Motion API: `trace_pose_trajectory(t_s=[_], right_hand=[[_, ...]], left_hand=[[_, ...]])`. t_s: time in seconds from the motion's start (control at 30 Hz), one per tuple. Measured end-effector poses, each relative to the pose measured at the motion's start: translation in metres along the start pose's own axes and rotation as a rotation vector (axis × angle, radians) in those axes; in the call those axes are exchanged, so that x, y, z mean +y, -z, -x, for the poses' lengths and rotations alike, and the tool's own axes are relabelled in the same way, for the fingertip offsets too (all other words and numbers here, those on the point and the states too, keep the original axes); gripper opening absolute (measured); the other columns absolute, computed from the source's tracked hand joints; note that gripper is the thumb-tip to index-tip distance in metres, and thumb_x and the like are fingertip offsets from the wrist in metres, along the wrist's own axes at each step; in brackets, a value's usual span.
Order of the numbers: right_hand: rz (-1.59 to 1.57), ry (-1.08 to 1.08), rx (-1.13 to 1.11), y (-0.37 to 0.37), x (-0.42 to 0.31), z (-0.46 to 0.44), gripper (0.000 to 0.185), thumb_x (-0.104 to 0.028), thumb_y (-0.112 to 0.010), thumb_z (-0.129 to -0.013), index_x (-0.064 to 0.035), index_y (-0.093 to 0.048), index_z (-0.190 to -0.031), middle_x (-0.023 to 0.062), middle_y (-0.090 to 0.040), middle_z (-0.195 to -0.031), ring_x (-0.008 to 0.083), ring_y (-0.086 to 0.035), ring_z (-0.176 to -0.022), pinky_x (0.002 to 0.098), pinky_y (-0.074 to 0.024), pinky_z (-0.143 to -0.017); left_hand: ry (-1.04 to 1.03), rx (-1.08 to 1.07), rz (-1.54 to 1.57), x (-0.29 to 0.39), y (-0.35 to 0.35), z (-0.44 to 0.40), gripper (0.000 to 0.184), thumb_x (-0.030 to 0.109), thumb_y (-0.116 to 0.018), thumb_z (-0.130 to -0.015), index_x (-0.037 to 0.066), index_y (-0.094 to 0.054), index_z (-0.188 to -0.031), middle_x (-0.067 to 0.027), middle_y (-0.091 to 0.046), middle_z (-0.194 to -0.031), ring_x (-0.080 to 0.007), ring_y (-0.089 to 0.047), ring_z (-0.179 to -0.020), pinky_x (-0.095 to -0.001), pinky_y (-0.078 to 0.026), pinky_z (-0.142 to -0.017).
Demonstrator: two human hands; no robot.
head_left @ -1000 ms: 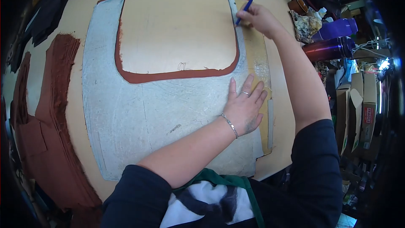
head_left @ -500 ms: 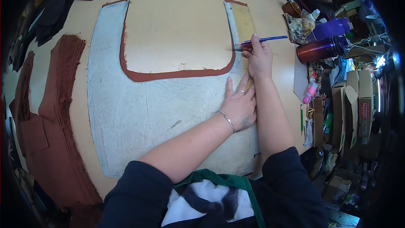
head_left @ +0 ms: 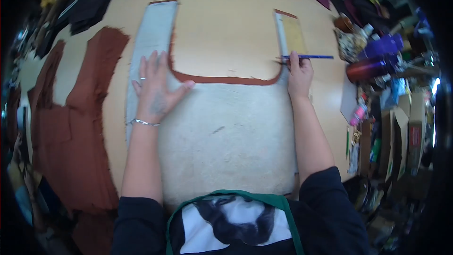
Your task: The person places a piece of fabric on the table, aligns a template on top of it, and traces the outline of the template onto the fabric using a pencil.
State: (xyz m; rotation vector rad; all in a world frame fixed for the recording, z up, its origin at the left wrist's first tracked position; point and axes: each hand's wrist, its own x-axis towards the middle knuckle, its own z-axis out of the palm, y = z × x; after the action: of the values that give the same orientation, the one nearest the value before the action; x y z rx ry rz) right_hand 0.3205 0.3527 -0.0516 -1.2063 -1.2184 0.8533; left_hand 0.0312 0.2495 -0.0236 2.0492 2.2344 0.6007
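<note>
Holding the blue pencil (head_left: 318, 57) is the right hand (head_left: 300, 74).

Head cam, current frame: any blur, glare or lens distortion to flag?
Head view: rounded black border, fisheye-like; head view: fine detail soft on left hand and pale gray template, probably motion blur; head view: small blown-out bright spot at far right; head view: blue pencil still readable.

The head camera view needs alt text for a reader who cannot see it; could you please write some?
A person's left hand is spread over a pale, U-shaped board on a table, while the right hand holds a blue pencil by the opening's right side. A reddish-brown cloth edge borders the opening, and brown cloth pieces lie left.
</note>
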Motion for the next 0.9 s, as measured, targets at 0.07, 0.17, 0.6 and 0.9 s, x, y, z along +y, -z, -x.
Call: trace_pose_trajectory(t_s=[0.07,0.17,0.6,0.9], right_hand=[[-0.027,0.001,-0.089,-0.037,-0.020,0.024,0.019,-0.018,-0.055,-0.085,0.0006,-0.054,-0.081,0.0023,-0.055,-0.071,0.0061,-0.049,-0.066,0.0197,-0.0405,-0.061],[-0.054,0.054,-0.441,-0.101,-0.032,0.058,0.013,-0.011,-0.055,-0.084,0.0013,-0.056,-0.088,0.0035,-0.058,-0.082,0.0082,-0.053,-0.073,0.0200,-0.0419,-0.067],[0.126,0.314,-0.542,-0.176,-0.040,0.085,0.009,-0.008,-0.059,-0.076,-0.0040,-0.058,-0.084,0.0101,-0.059,-0.077,0.0248,-0.056,-0.072,0.0320,-0.0458,-0.063],[0.367,0.456,-0.780,-0.118,-0.064,0.079,0.010,-0.006,-0.057,-0.075,-0.0067,-0.053,-0.084,0.0076,-0.057,-0.077,0.0256,-0.052,-0.073,0.0345,-0.0434,-0.065]], left_hand=[[0.109,-0.118,-0.156,-0.014,0.002,0.011,0.095,0.060,-0.061,-0.060,0.005,-0.027,-0.131,-0.0147,-0.021,-0.137,-0.0306,-0.014,-0.128,-0.0604,-0.016,-0.095],[0.133,-0.153,-0.119,-0.010,-0.001,0.010,0.108,0.070,-0.056,-0.056,0.005,-0.019,-0.134,-0.0126,-0.014,-0.141,-0.0296,-0.007,-0.131,-0.0652,-0.009,-0.094],[0.172,-0.138,-0.103,-0.012,-0.002,0.007,0.105,0.055,-0.066,-0.055,0.003,-0.019,-0.133,-0.0102,-0.015,-0.141,-0.0271,-0.010,-0.130,-0.0625,-0.012,-0.096],[0.190,-0.139,-0.113,-0.005,0.000,0.006,0.113,0.067,-0.063,-0.051,0.002,-0.019,-0.133,-0.0131,-0.018,-0.140,-0.0277,-0.011,-0.130,-0.0611,-0.012,-0.096]])
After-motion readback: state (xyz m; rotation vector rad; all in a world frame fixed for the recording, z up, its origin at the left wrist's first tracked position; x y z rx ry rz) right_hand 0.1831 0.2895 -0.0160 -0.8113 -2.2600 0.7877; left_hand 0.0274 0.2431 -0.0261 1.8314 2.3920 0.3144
